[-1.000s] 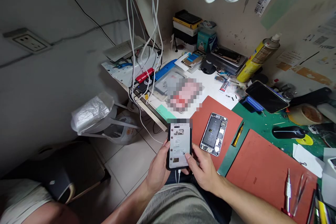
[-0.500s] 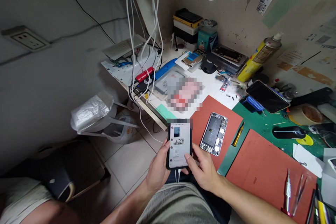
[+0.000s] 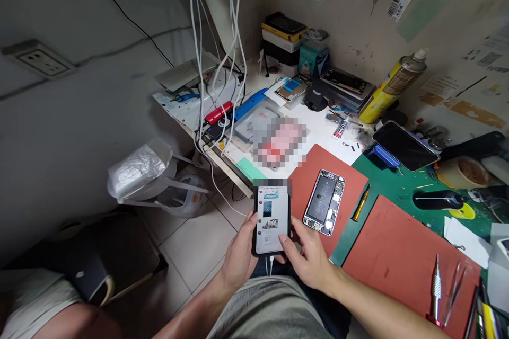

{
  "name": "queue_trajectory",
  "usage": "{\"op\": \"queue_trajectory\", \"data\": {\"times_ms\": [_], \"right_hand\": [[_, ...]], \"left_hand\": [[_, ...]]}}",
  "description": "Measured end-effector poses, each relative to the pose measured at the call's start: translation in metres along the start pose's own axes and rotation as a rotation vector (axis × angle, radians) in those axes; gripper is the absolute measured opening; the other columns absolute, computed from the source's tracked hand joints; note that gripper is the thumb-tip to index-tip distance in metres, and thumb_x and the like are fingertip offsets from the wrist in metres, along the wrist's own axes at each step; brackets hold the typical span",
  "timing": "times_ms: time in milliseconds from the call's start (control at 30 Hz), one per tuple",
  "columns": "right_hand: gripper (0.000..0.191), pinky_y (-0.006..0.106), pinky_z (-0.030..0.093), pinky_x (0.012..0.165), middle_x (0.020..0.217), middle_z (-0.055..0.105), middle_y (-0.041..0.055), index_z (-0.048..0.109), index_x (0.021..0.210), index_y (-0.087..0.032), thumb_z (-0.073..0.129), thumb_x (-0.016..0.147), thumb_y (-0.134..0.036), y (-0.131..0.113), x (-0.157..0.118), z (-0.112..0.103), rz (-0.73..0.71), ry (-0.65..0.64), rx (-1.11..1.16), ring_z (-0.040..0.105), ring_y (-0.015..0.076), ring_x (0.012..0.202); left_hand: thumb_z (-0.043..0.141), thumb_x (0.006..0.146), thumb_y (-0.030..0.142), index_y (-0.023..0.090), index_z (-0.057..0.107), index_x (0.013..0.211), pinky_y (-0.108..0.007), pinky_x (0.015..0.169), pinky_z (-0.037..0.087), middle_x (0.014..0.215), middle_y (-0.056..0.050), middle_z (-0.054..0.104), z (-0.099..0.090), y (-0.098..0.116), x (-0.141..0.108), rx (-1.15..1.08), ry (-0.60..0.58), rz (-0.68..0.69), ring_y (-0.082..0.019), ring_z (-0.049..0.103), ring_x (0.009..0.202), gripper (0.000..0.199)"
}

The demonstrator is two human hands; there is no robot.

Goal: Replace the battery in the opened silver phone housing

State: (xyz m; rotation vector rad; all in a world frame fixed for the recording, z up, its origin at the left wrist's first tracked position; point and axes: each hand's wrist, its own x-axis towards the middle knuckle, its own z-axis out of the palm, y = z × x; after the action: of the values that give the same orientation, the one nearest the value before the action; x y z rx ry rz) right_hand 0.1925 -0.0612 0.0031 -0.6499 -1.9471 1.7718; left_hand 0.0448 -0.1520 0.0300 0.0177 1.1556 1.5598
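Note:
A lit smartphone (image 3: 272, 230) in a black case is held upright above my lap, in front of the bench edge. My left hand (image 3: 242, 246) is closed round its left side. My right hand (image 3: 308, 254) grips the right side, with the thumb on the lower part of the screen. A white charging cable (image 3: 271, 265) hangs from the phone's bottom end. Just right of it, an opened phone (image 3: 325, 202) lies on a reddish-brown mat (image 3: 352, 183), its battery and boards showing. Beside that phone lies a small gold screwdriver (image 3: 360, 203).
Another brown mat (image 3: 405, 259) bears a silver screwdriver (image 3: 436, 288) and tweezers (image 3: 454, 294). A phone on a blue stand (image 3: 405, 145) and a yellow spray can (image 3: 393, 87) stand at the back right. White cables (image 3: 201, 37) hang at the bench's left. Someone's sleeve (image 3: 35, 302) shows at lower left.
The content on the held phone's screen has scrolled down, with a coloured banner now at its top. Both hands keep nearly the same place.

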Motion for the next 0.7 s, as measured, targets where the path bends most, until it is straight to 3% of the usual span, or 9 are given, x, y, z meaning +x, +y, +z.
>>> {"op": "queue_trajectory", "data": {"times_ms": [333,500,700], "right_hand": [[0.031,0.029,0.049,0.064,0.091,0.071,0.0021,0.063,0.135,-0.021,0.056,0.109,-0.037,-0.0038,0.0007,-0.0036,-0.012,-0.035,-0.021,0.060,0.0166,0.070],[0.033,0.029,0.050,0.064,0.091,0.071,0.0020,0.062,0.137,-0.022,0.058,0.107,-0.035,-0.0038,0.0002,-0.0039,-0.023,-0.032,-0.048,0.061,0.0170,0.071],[0.039,0.030,0.053,0.067,0.096,0.074,0.0016,0.060,0.142,-0.025,0.060,0.103,-0.028,-0.0058,0.0011,-0.0049,-0.042,-0.037,-0.053,0.065,0.0180,0.074]], "left_hand": [[0.085,0.085,0.062,0.022,0.065,0.137,-0.039,0.082,0.068,0.116,-0.007,0.081,-0.0002,0.0001,0.0007,0.024,0.070,0.003,-0.031,0.079,0.103,0.068],[0.094,0.080,0.051,0.022,0.064,0.139,-0.037,0.082,0.067,0.115,-0.007,0.083,0.0005,0.0003,0.0000,0.068,0.111,0.006,-0.029,0.081,0.099,0.072],[0.097,0.077,0.048,0.023,0.067,0.137,-0.040,0.094,0.065,0.122,-0.008,0.082,-0.0002,0.0022,-0.0012,0.075,0.095,0.035,-0.033,0.077,0.114,0.072]]}}
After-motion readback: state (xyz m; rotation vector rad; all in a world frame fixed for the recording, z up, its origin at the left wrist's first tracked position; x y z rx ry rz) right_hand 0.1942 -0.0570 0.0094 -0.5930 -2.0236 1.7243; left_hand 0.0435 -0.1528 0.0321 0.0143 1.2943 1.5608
